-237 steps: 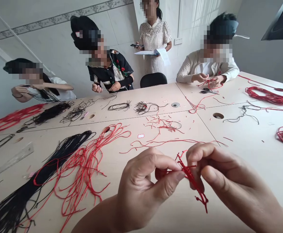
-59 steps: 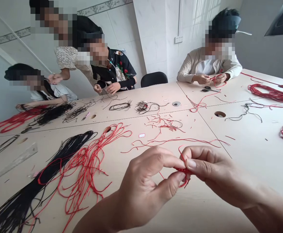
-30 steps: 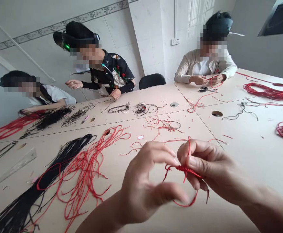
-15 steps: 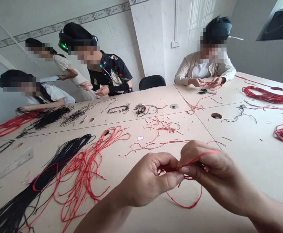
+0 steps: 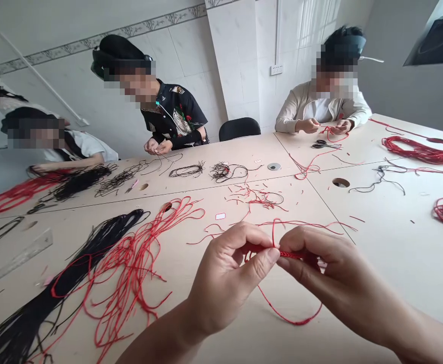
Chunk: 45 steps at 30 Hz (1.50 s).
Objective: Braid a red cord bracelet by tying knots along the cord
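Note:
A red braided cord [image 5: 290, 255] is pinched between my two hands, thumbs against forefingers. My left hand [image 5: 232, 275] grips it at the left, close to where a thin red end stands up above the thumb. My right hand [image 5: 331, 278] holds the braid a little to the right, and its curled fingers hide part of it. Below both hands hangs a loop of the same cord [image 5: 297, 322], with a thicker knotted stretch at its bottom.
To the left lie a bundle of black cords [image 5: 88, 260] and a tangle of red cords [image 5: 130, 258]. Red scraps [image 5: 257, 196] are scattered ahead. Scissors [image 5: 324, 144] and red coils [image 5: 421, 150] lie farther off. Co-workers sit across the table [image 5: 388, 242], handling cords.
My right hand has lowered and shifted slightly right, exposing braid between the hands. The loose red end now stands upright. A person at the far left has moved toward the frame's edge.

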Each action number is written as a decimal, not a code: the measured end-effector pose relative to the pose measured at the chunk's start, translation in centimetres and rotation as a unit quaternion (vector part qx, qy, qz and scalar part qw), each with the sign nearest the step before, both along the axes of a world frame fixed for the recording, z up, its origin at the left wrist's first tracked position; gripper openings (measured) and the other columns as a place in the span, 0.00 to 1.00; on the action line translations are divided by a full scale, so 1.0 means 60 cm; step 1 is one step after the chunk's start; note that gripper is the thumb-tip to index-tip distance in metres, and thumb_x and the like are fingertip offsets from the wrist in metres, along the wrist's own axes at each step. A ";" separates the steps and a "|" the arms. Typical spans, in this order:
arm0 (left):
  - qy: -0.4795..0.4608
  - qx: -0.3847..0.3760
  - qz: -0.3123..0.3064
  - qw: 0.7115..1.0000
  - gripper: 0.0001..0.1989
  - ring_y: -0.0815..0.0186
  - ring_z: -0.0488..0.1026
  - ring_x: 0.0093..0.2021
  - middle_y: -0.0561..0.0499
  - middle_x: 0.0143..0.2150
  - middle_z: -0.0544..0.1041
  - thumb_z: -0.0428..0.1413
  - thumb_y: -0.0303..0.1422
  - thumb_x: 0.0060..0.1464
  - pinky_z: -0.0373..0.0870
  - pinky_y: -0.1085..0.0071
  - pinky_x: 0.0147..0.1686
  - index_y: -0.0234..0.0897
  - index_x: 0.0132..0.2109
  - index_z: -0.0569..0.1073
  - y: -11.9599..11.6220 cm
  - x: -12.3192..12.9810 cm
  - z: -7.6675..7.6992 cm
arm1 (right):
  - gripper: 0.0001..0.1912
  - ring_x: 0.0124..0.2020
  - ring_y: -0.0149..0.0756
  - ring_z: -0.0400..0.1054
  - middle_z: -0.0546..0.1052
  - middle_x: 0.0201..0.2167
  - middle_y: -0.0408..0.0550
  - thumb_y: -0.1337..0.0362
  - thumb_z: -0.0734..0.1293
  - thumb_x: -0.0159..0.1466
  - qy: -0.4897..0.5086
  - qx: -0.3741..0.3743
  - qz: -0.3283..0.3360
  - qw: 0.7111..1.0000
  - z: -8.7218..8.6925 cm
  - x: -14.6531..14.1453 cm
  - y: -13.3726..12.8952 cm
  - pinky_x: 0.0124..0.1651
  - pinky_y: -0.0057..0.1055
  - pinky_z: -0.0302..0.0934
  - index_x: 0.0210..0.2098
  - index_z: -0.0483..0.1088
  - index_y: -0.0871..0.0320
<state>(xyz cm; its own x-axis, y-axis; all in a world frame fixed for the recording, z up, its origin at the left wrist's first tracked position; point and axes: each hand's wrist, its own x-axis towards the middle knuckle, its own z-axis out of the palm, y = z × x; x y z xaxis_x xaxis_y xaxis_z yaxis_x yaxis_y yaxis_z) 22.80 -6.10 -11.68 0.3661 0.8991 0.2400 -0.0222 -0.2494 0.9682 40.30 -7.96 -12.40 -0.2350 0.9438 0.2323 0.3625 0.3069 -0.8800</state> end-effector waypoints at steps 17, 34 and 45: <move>0.011 -0.039 0.006 0.999 0.06 0.72 0.70 0.30 0.57 0.28 0.76 0.62 0.25 0.56 0.67 0.76 0.33 0.40 0.33 0.77 -0.011 -0.001 0.003 | 0.09 0.19 0.27 0.57 0.67 0.18 0.37 0.74 0.60 0.57 -0.075 0.122 -0.046 0.989 -0.006 -0.007 -0.011 0.20 0.23 0.51 0.27 0.66 0.54; -0.067 -0.122 -0.017 0.990 0.04 0.71 0.68 0.29 0.55 0.28 0.74 0.65 0.27 0.53 0.66 0.75 0.32 0.38 0.32 0.77 -0.006 0.003 -0.005 | 0.06 0.23 0.28 0.60 0.71 0.22 0.41 0.68 0.64 0.60 0.008 -0.031 0.012 0.999 0.006 -0.002 -0.009 0.24 0.24 0.56 0.26 0.66 0.56; -0.138 -0.249 -0.074 0.956 0.10 0.72 0.71 0.25 0.54 0.24 0.75 0.69 0.31 0.47 0.70 0.75 0.29 0.34 0.30 0.76 0.007 -0.002 0.003 | 0.05 0.23 0.26 0.57 0.69 0.23 0.39 0.65 0.66 0.63 0.093 -0.174 0.093 0.976 0.001 0.012 0.001 0.23 0.22 0.53 0.30 0.68 0.57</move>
<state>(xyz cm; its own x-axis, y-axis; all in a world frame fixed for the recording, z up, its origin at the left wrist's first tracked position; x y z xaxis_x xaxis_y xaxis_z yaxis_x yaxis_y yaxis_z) 22.68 -5.69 -11.53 0.4830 0.8700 -0.0987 -0.2929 0.2668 0.9181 41.04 -7.91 -12.34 -0.3934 0.9185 -0.0405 0.1535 0.0222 -0.9879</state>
